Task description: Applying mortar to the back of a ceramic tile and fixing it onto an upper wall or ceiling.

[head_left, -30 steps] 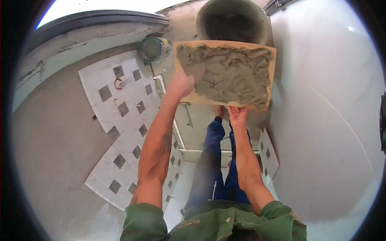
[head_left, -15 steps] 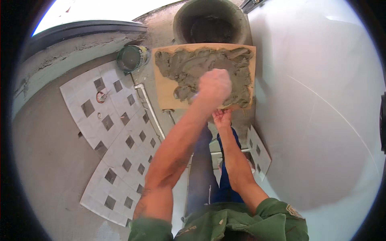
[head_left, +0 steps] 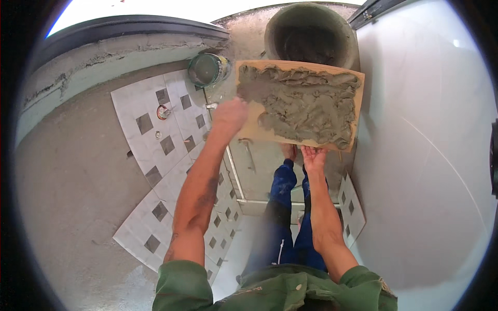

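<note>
A yellow wood-grain board or tile (head_left: 251, 126) is spread with rough grey mortar (head_left: 306, 106), leaving bare patches at its lower left. My left hand (head_left: 231, 114) is closed at the board's left side, on what looks like a trowel (head_left: 248, 91), smeared by motion over the mortar. My right hand (head_left: 314, 158) grips the board's lower edge from below, palm up, fingers curled against it.
A large round tub (head_left: 311, 23) with dark contents is behind the board, beside a green bucket (head_left: 205, 70). White tiles with grey squares (head_left: 140, 101) line the left, along white pipes (head_left: 233, 171). A glossy white wall (head_left: 420, 129) stands at right; my legs show below.
My left hand swept to the middle of the mortar, then back to the left edge. The mortar's surface and bare patches have shifted. My right hand keeps holding the board.
</note>
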Demonstrator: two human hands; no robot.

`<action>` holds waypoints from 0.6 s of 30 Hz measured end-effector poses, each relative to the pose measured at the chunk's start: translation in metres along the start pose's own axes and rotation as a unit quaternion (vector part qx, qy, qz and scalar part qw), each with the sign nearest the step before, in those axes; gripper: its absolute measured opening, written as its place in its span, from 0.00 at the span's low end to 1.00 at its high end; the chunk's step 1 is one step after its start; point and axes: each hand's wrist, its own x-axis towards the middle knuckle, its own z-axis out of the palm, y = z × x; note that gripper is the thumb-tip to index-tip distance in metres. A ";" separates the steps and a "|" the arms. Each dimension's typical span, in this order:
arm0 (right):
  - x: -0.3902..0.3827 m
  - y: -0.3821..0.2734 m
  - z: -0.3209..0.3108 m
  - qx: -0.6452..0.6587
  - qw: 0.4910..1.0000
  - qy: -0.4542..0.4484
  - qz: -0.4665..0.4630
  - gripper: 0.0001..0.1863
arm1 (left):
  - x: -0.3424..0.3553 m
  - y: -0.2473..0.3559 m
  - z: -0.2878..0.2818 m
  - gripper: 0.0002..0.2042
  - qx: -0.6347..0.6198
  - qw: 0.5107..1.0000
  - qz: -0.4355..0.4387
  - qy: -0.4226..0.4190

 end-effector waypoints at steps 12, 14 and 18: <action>0.002 0.002 -0.002 -0.003 1.000 0.000 -0.016 0.33 | -0.028 -0.062 0.018 0.23 -0.017 0.988 0.104 -0.115; 0.002 0.002 0.000 0.005 0.999 0.041 -0.020 0.34 | -0.031 -0.054 0.006 0.14 -0.073 0.990 0.068 -0.099; 0.003 0.001 0.001 -0.007 1.000 -0.016 -0.026 0.34 | 0.008 -0.031 -0.019 0.08 -0.069 0.979 -0.003 -0.193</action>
